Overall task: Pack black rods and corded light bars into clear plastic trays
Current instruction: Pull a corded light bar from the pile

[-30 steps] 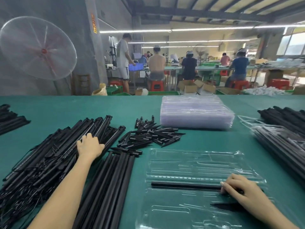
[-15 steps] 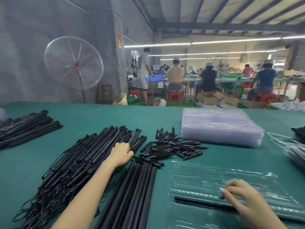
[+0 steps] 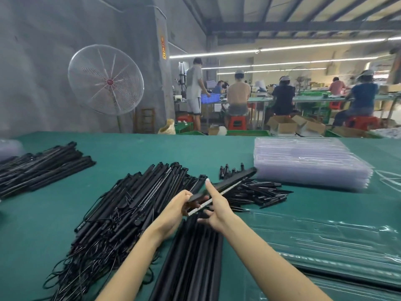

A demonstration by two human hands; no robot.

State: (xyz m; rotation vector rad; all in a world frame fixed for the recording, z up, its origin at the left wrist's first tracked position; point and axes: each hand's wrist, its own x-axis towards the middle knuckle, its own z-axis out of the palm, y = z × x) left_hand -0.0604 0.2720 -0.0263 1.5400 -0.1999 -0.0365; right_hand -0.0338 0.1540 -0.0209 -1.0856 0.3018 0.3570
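Note:
A black corded light bar point(image 3: 230, 183) with a white strip along one edge is held above the table, slanting up to the right. My left hand point(image 3: 180, 205) grips its near end. My right hand point(image 3: 214, 205) holds it just beyond, index finger raised along the bar. Below them lie a large heap of corded light bars point(image 3: 130, 209) on the left and a row of plain black rods point(image 3: 193, 261) toward me. An open clear plastic tray point(image 3: 325, 237) lies at the right with one black rod point(image 3: 347, 276) in it.
A stack of clear trays point(image 3: 310, 164) sits at the back right. Small black pen-like pieces point(image 3: 256, 192) lie beside it. Another pile of black bars point(image 3: 41, 166) is at the far left. A standing fan point(image 3: 106, 80) and several seated workers are beyond the green table.
My left hand lifted a light bar out of the heap. My right hand left the rod in the tray and came over to take hold of the bar. The camera view swung left.

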